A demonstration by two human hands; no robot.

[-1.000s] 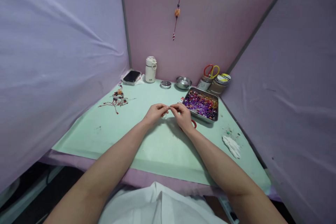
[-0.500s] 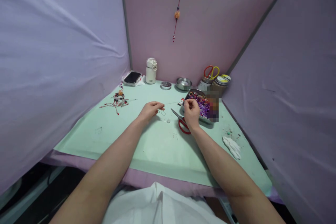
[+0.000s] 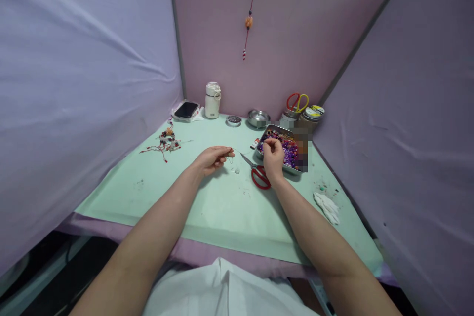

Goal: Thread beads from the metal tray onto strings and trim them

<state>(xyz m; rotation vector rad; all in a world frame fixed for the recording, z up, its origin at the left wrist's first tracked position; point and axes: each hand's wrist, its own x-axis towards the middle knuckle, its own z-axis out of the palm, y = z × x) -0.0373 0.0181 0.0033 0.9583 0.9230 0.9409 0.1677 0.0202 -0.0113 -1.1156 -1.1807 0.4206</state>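
My left hand (image 3: 214, 159) pinches a thin cord (image 3: 231, 159) whose small loop hangs below the fingertips. From there a fine strand runs right toward my right hand (image 3: 273, 158), which is closed in a pinch at the near left side of a metal tray (image 3: 296, 172) of purple and red beads; what its fingertips hold is too small to make out. Red-handled scissors (image 3: 260, 177) lie between the hands, blades pointing up and left. A small clear piece (image 3: 237, 171) rests on the green table just below the left fingertips.
Beaded red cords (image 3: 168, 142) lie at the left. Along the back stand a phone (image 3: 186, 109), a white bottle (image 3: 212, 101), a small dish (image 3: 233, 120), a metal bowl (image 3: 258, 118) and jars (image 3: 312, 117). A white cloth (image 3: 327, 208) lies right. A beaded string (image 3: 248, 22) hangs behind.
My left hand has turned slightly, its lower fingers now more visible. My right hand has shifted a little to the right, and the strand between the hands hangs slacker.
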